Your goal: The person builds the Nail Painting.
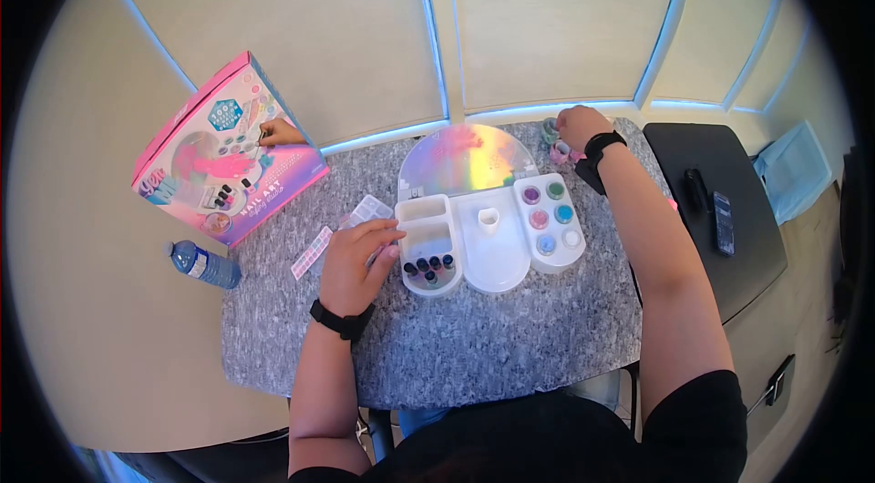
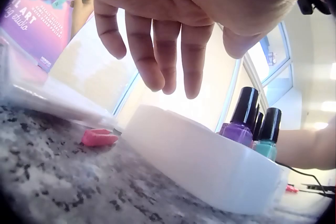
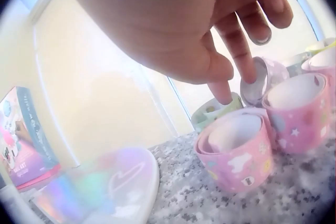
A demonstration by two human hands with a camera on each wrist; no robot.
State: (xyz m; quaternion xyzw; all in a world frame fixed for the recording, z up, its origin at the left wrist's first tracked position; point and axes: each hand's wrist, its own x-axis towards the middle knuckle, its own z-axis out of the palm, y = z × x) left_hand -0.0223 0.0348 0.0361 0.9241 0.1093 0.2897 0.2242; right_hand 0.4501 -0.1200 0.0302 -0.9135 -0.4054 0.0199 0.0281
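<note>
My left hand (image 1: 357,255) hovers with loosely bent fingers at the left edge of a white nail art tray (image 1: 497,278). Its fingers hold nothing in the left wrist view. Beside it, several small nail polish bottles (image 1: 428,269) stand in the front left compartment; a purple bottle (image 2: 241,121) and a teal bottle (image 2: 269,132) show close up. My right hand (image 3: 241,29) reaches down among several patterned sticker rolls (image 3: 236,155) behind the tray's right side. One fingertip overlaps a lilac roll (image 3: 270,79), another a green roll (image 3: 218,111), with a gap between these fingertips.
Glitter pots (image 1: 540,219) fill the tray's right wing, and a shiny rounded panel (image 1: 469,159) rises behind. Sticker sheets (image 1: 313,253), a water bottle (image 1: 205,264) and the nail art box (image 1: 232,150) lie leftward. A pink piece (image 2: 100,137) rests near the tray. A black table (image 1: 720,173) adjoins rightward.
</note>
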